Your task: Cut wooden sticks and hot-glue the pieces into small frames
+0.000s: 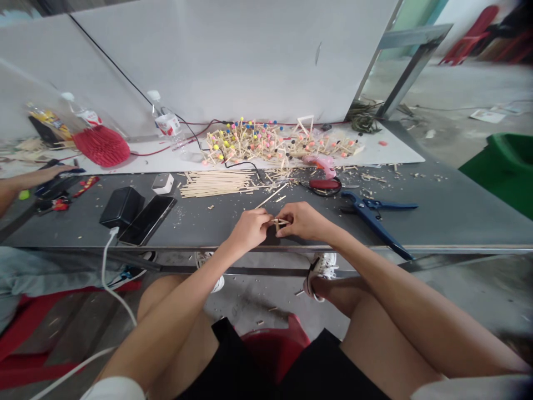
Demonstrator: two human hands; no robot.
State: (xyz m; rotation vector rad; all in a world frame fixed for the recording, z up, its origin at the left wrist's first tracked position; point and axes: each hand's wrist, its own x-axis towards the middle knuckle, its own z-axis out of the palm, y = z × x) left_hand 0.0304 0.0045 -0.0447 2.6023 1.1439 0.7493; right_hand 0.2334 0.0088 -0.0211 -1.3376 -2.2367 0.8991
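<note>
Near the table's front edge, my left hand point(250, 230) and my right hand point(307, 221) pinch a small frame of wooden sticks point(281, 223) between them. Fingertips cover part of the frame. Just beyond the left fingers a long thin stick point(271, 196) lies slanted on the table. Farther back is a bundle of thin wooden sticks point(216, 183). A pink glue gun point(322, 164) lies behind my right hand, by a red-handled tool point(323, 184) with a black cable. Blue hand cutters point(375, 222) lie to the right, their handles apart.
A heap of stick pieces with coloured balls point(250, 141) covers the white board at the back. On the left are a phone point(147, 220), a black charger point(122, 206), a white box point(162, 183) and a co-worker's arm point(25, 183). A green bin point(503, 172) stands right.
</note>
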